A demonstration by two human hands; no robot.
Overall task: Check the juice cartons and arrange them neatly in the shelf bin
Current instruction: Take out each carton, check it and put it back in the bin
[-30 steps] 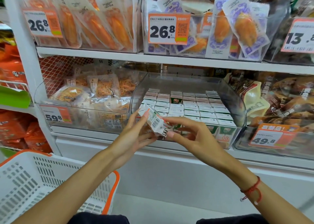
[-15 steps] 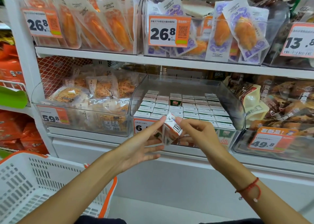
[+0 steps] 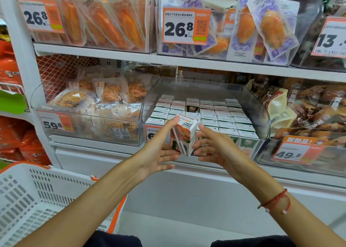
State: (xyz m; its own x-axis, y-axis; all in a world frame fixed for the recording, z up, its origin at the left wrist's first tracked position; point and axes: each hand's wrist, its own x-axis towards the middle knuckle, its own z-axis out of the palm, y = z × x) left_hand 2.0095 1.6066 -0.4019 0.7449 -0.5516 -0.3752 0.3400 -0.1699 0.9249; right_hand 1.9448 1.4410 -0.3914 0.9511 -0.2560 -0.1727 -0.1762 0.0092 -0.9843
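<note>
A small juice carton (image 3: 186, 136), white with orange fruit print and a straw taped to its side, is held tilted in front of the clear shelf bin (image 3: 262, 115). My left hand (image 3: 159, 149) holds it from the left, thumb on its top corner and fingers under it. My right hand (image 3: 213, 147) touches its right side with relaxed, nearly straight fingers. Inside the bin, several rows of cartons (image 3: 215, 115) stand upright with white tops; one with a green top (image 3: 192, 108) sits in the back rows.
A white basket with an orange rim (image 3: 37, 200) stands at lower left. Neighbouring clear bins hold packaged snacks (image 3: 97, 104) on the left and dark meat packs (image 3: 309, 112) on the right. Orange price tags (image 3: 186, 25) hang on the shelf edges.
The carton has been turned between my hands, from barcode side up to its printed front with the straw showing, and has dropped slightly lower before the bin's front.
</note>
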